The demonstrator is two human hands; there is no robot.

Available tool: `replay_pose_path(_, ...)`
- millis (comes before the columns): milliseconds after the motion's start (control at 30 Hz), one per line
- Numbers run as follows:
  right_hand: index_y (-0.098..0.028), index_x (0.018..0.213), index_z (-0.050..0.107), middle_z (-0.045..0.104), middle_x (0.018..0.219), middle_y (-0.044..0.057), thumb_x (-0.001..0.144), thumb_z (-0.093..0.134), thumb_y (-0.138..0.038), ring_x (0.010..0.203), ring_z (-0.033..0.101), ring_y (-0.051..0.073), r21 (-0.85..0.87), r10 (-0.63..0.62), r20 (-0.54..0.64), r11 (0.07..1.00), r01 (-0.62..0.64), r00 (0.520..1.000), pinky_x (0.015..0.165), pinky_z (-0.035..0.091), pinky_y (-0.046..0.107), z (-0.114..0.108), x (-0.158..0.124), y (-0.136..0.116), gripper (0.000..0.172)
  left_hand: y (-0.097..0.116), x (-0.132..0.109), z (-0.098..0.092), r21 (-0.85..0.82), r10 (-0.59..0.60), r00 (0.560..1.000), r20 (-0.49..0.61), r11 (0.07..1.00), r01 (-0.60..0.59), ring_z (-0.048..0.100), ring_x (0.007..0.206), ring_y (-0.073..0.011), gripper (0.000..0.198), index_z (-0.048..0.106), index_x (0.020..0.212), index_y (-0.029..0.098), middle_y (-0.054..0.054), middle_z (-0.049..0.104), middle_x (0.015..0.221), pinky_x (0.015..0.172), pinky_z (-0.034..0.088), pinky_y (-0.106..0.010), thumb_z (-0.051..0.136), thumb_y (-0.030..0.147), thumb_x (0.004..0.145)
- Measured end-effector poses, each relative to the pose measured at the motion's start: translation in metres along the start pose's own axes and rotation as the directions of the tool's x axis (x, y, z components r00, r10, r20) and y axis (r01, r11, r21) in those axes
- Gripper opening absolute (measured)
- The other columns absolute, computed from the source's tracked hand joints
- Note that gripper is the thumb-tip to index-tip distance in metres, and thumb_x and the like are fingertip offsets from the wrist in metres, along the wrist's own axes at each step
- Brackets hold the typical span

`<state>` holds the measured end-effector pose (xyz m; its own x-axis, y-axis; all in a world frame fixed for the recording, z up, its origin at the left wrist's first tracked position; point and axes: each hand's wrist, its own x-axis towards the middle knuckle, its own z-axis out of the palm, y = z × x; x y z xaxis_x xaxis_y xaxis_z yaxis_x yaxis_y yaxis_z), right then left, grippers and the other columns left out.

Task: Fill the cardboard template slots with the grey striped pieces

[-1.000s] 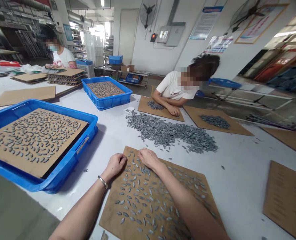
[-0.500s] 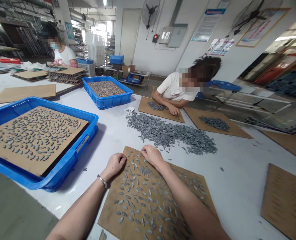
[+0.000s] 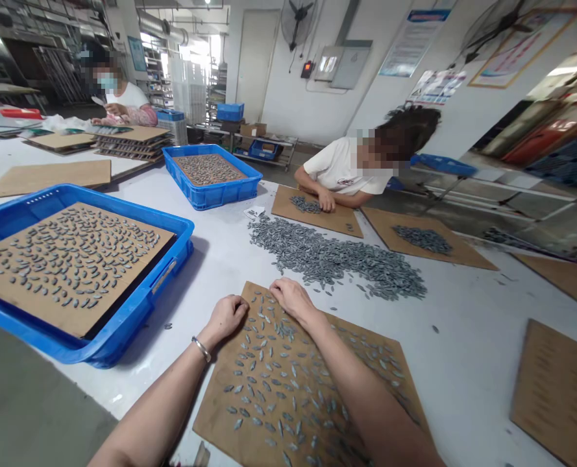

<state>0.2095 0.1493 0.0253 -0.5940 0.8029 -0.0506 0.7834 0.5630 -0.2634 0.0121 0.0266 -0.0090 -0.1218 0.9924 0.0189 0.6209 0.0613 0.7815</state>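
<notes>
A brown board [image 3: 220,415] lies tilted in front of me, with many small grey leaf-shaped pieces [image 3: 261,394] spread over it, mostly apart from one another. At its upper left edge is my left hand [image 3: 227,318], fingers curled in and a metal bangle on the wrist. My right hand [image 3: 291,299] reaches across the board to its far edge, fingers bent down and together over the surface. Whatever either hand's fingertips hold, if anything, is hidden. Just beyond the board a large heap of the same grey pieces [image 3: 337,259] covers the white table [image 3: 220,250].
To the left stands a blue tray [image 3: 184,237] holding a filled board; another blue tray [image 3: 213,198] sits behind it. Across the table a co-worker [image 3: 339,165] handles pieces on a board [image 3: 344,224]. More boards lie right. Another masked person [image 3: 130,104] sits far left.
My hands stay at nearly the same places on the board; the right has shifted very slightly left. Across the table, the co-worker's hand has moved left towards the small pile. The view tilts slightly.
</notes>
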Motion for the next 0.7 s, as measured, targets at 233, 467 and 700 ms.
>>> replay_pose_path(233,-0.021,0.103,0.074,0.074,0.106,0.008,0.098,0.060,-0.025,0.098,0.067,0.020,0.000,0.000,0.073,1.000,0.000,0.997,0.082,0.041,0.026,-0.002,-0.033,-0.002,0.016,0.001,0.000,0.000,0.007,-0.010,1.000,0.009,1.000,0.010,0.069,0.083,-0.0211,0.026,0.073,0.087,0.020,-0.008,0.078,0.094,0.078,0.049,-0.030,0.050,0.027,0.095)
replay_pose_path(467,-0.018,0.096,0.073,0.076,0.098,0.010,0.099,0.059,-0.026,0.093,0.069,0.022,-0.029,0.054,0.094,0.998,-0.051,0.994,0.077,0.040,0.028,0.002,-0.043,-0.016,0.016,-0.001,0.000,0.000,-0.006,-0.012,1.000,0.003,1.000,0.012,0.070,0.087,-0.0223,0.027,0.075,0.090,0.020,-0.009,0.078,0.098,0.081,0.050,-0.031,0.050,0.028,0.096)
replay_pose_path(700,-0.019,0.098,0.073,0.074,0.103,0.010,0.100,0.057,-0.024,0.093,0.068,0.021,-0.046,0.062,0.095,0.997,-0.058,0.994,0.075,0.038,0.027,0.003,-0.041,-0.011,0.017,-0.002,0.001,0.000,0.000,0.000,1.000,0.011,1.000,0.000,0.069,0.086,-0.0217,0.027,0.075,0.090,0.019,-0.009,0.078,0.098,0.081,0.050,-0.030,0.049,0.025,0.095)
